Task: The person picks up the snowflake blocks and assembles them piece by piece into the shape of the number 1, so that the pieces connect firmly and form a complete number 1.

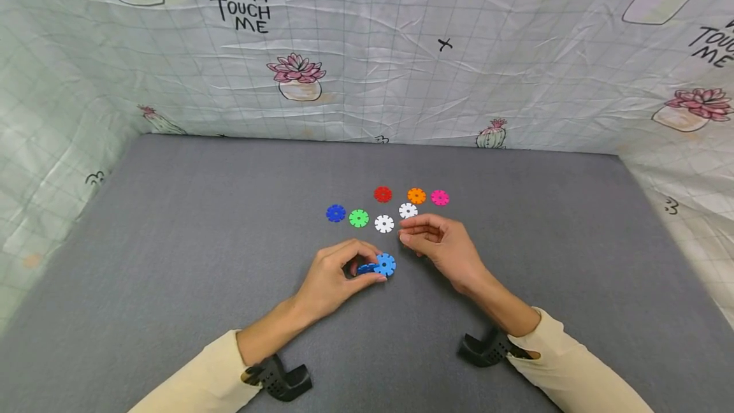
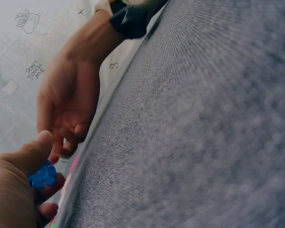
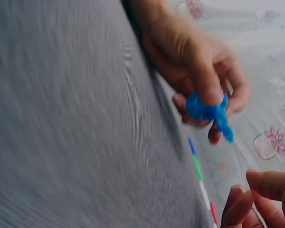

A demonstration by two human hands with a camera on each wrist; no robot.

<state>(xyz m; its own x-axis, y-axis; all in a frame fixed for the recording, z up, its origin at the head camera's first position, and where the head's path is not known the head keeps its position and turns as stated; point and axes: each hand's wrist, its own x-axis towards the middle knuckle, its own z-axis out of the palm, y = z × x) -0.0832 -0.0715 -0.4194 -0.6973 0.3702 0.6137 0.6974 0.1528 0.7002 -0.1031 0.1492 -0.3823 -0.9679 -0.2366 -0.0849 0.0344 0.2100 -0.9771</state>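
My left hand [image 1: 332, 276] pinches light blue notched plastic discs [image 1: 386, 265] between thumb and fingers. In the right wrist view at least two blue discs [image 3: 222, 123] stand at an angle to each other, slotted together; the thumb covers part of them. In the left wrist view, one blue disc [image 2: 43, 176] shows beside the thumb. My right hand [image 1: 441, 247] hovers to the right of the held discs, fingers loosely bent, with nothing visible between them. Its fingertips are close to two white discs, a nearer one [image 1: 384, 224] and a farther one [image 1: 408, 211].
Beyond the hands, a dark blue disc [image 1: 336, 213], green disc [image 1: 359, 218], red disc [image 1: 383, 194], orange disc [image 1: 417, 195] and pink disc [image 1: 440, 197] lie flat on the grey table [image 1: 229, 209]. A printed curtain [image 1: 367, 50] hangs behind the table.
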